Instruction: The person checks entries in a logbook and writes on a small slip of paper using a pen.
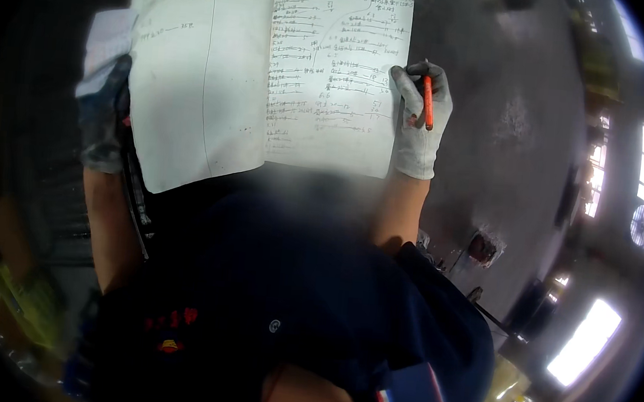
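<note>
An open notebook (229,126) spreads across the upper middle. Its left page is mostly bare, and its right page is filled with handwritten lines, many struck through. My left hand (105,127), in a dark, soiled work glove, is closed on the notebook's left edge; part of its fingers is hidden. Pale loose paper (112,33) sticks out beside that hand, behind the page edge. My right hand (423,126), in a whitish glove with grey fingers, is closed around a red pen (428,103). Its thumb side meets the notebook's right edge.
Dark grey floor (491,161) stretches to the right, with a rusty brown patch (485,248) on it. Bright windows (587,343) and a round fan (641,225) appear at the far right. Something yellow-green (26,302) lies blurred at lower left.
</note>
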Motion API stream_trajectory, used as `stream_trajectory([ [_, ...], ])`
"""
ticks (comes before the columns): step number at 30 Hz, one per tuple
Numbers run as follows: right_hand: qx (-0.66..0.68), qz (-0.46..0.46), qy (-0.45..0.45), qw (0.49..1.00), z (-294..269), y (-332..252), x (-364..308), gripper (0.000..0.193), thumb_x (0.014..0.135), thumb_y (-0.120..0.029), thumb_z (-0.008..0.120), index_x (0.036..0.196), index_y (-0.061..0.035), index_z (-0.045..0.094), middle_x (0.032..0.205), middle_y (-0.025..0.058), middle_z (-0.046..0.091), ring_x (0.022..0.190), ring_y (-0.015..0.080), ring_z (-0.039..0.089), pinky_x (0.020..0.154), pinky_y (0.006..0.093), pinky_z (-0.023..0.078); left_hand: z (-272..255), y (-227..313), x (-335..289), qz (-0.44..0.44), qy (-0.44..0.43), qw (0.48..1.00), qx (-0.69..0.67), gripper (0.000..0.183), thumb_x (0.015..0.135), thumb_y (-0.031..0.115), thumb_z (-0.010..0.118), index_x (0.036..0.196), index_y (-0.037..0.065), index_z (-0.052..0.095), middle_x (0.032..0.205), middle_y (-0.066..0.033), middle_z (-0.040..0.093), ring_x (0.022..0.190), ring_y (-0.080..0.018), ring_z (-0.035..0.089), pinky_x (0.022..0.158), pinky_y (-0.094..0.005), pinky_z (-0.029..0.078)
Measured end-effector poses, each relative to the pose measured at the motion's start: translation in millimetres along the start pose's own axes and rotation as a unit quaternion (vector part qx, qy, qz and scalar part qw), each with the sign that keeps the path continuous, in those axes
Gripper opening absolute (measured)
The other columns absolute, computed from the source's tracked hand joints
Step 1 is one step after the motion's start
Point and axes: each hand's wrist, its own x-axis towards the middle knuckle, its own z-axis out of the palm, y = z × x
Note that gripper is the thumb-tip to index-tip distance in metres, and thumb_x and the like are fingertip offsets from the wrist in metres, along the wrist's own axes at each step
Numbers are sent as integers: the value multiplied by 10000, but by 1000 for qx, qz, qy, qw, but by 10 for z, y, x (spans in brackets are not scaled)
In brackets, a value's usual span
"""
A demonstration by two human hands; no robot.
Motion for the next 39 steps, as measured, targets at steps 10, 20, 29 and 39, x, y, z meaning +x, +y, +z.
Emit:
stream_trajectory([
  [10,-6,-10,2,1000,2,92,30,228,791,-37,819,931,-33,640,835,-28,602,713,42,465,693,203,414,50,-167,36,75,-11,997,-21,313,933,174,713,1170,-25,667,862,-37,695,545,-46,542,422,-204,363],
  [20,-12,-13,9,1000,4,134,44,230,785,-38,817,930,-32,639,829,-30,596,712,42,460,687,197,403,-66,-258,132,67,-36,997,-18,269,923,117,737,1149,-17,678,887,-15,685,567,-37,511,476,-194,392],
  [29,0,-18,9,1000,-11,146,22,227,777,-30,814,922,-28,640,826,-32,594,704,39,457,670,197,401,-31,-239,143,61,-17,998,-17,261,926,102,737,1156,0,666,863,13,664,593,-22,509,502,-185,396],
  [39,-10,-8,8,1000,-19,142,27,224,772,-37,820,910,-30,643,828,-27,607,716,40,470,661,196,406,-19,-249,125,71,-21,997,-9,178,924,94,736,1082,41,675,723,72,573,510,-10,408,458,-181,319],
])
